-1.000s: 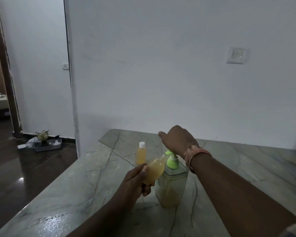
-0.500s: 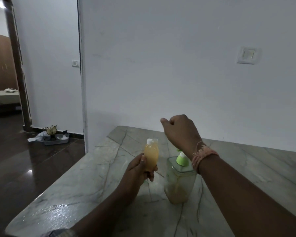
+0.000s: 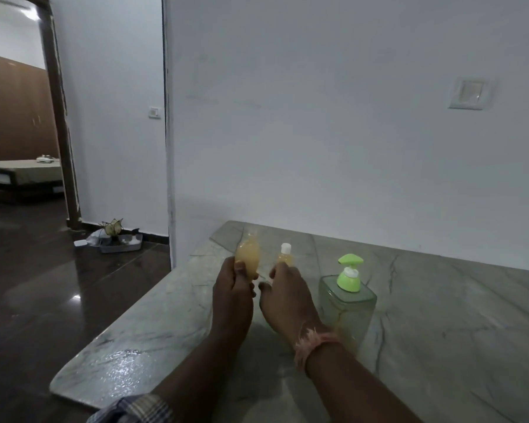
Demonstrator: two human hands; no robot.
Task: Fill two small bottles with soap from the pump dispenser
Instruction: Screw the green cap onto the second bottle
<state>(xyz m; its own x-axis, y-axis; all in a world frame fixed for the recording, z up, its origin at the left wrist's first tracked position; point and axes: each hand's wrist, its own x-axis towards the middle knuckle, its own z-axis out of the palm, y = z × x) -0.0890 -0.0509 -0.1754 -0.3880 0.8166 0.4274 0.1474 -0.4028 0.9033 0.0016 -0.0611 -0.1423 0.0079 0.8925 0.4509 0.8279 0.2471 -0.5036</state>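
The uncapped small bottle (image 3: pixel 248 258), full of cloudy orange-yellow soap, is held upright above the marble counter (image 3: pixel 440 315) by the left hand (image 3: pixel 232 296), whose fingers and thumb curl round its lower half; its neck is blurred. Just to its right stands the second small bottle (image 3: pixel 284 257), with a white cap and the same yellow fill, its base hidden behind the right hand (image 3: pixel 283 297). That hand lies close beside the left one, fingers bent toward the capped bottle; whether they grip it or only reach near it I cannot tell. A frayed pink thread band (image 3: pixel 313 341) circles the right wrist. Right of the hands, the pump dispenser (image 3: pixel 347 303) stands on the counter: a clear square body with a little yellowish soap low inside and a lime-green pump head. No label or writing can be read on any bottle. Behind, a white wall carries a switch plate (image 3: pixel 468 93); to the left, a dark glossy floor, a grey tray (image 3: pixel 121 242) of oddments by the skirting and an open doorway.
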